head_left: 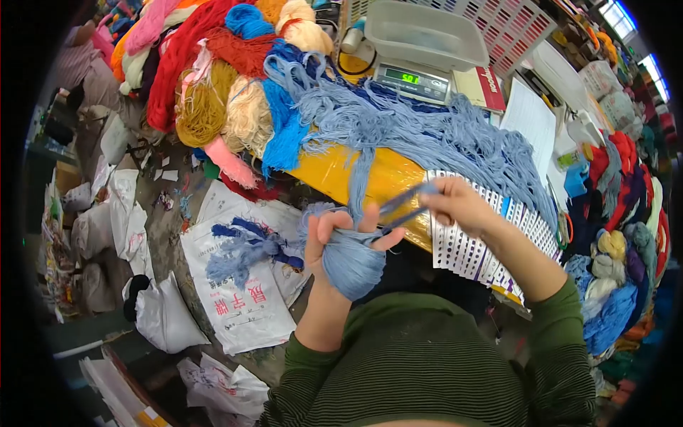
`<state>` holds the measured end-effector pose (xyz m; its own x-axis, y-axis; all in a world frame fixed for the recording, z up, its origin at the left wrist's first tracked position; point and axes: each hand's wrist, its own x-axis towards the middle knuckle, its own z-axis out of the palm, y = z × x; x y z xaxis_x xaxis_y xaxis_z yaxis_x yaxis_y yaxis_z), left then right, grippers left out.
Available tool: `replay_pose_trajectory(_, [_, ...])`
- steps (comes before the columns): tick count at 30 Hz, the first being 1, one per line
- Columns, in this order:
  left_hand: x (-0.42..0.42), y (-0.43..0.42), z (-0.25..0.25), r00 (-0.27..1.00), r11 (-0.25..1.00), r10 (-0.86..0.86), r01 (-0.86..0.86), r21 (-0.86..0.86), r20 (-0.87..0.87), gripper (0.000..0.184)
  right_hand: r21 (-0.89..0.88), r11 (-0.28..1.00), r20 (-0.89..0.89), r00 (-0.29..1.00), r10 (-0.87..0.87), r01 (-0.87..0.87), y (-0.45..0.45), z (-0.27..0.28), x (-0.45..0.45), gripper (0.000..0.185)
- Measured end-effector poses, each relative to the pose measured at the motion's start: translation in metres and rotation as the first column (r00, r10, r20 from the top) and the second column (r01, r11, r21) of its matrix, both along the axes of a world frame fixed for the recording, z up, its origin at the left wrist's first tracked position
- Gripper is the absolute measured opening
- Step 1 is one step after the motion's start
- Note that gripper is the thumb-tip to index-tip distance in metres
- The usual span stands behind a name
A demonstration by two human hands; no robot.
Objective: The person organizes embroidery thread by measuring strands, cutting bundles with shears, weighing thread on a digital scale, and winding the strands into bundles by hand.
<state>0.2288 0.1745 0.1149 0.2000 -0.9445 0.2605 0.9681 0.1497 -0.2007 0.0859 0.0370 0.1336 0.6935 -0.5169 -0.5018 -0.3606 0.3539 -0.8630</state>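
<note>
A ball of light blue yarn point(353, 267) is cupped in my left hand point(329, 238), whose fingers curl around it and stick up past its top. My right hand point(459, 205) pinches a darker blue strand of yarn point(404, 203), blurred by motion, which stretches across to the fingers of my left hand. Behind the ball, a light blue hank point(361, 181) hangs down from a long tangled heap of light blue yarn point(427, 132) on the yellow table point(388, 173). Below my right hand lie colour sample cards point(466, 238) with rows of dots.
A digital scale point(413, 82) with a clear plastic tub point(425, 35) stands at the back. Colourful yarn hanks point(235, 53) pile up at the back left. White sacks point(245, 299) lie on the floor, one with blue yarn scraps point(249, 249) on it. More yarn point(612, 299) is heaped at right.
</note>
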Motion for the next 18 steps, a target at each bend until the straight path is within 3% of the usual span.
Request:
replay_pose_trajectory(2, [-0.009, -0.001, -0.001, 0.999, 0.995, 0.013, -0.018, 0.096, 0.05, 0.033, -0.432, 0.9, 0.06, 0.993, 0.1, -0.064, -0.009, 0.033, 0.013, 0.013])
replay_pose_trajectory(4, [-0.014, -0.004, -0.009, 0.99, 0.998, 0.01, -0.02, 0.066, 0.137, 0.032, -0.795, 0.607, 0.181, 0.956, 0.229, 0.005, -0.006, 0.049, 0.025, 0.011])
replay_pose_trajectory(6, [-0.021, -0.008, -0.011, 0.987, 0.998, 0.063, -0.067, 0.021, 0.148, 0.031, -0.749, 0.63, 0.036, 0.936, 0.349, -0.206, 0.015, 0.079, 0.028, 0.005])
replay_pose_trajectory(7, [-0.02, -0.008, -0.013, 0.99, 0.996, 0.049, -0.059, 0.069, 0.133, 0.03, -0.82, 0.394, -0.217, 0.864, 0.455, -0.414, 0.019, 0.084, 0.027, 0.01])
replay_pose_trajectory(9, [-0.018, -0.004, -0.017, 0.995, 0.985, 0.031, -0.047, 0.166, 0.099, 0.03, -0.779, 0.198, -0.473, 0.766, 0.435, -0.594, 0.027, 0.082, 0.019, 0.011])
replay_pose_trajectory(10, [-0.018, -0.006, -0.016, 0.991, 0.989, 0.06, -0.075, 0.128, 0.116, 0.03, -0.729, 0.099, -0.592, 0.697, 0.406, -0.677, 0.031, 0.079, 0.014, 0.012])
replay_pose_trajectory(14, [-0.022, -0.013, -0.005, 0.972, 0.99, 0.089, -0.11, 0.085, 0.217, 0.031, -0.692, 0.312, -0.487, 0.74, 0.464, -0.651, 0.04, 0.042, -0.006, 0.015])
replay_pose_trajectory(18, [-0.026, -0.02, -0.006, 0.936, 0.993, 0.044, -0.079, 0.087, 0.349, 0.03, -0.816, 0.572, 0.002, 0.989, 0.15, -0.085, 0.044, 0.016, -0.024, 0.018])
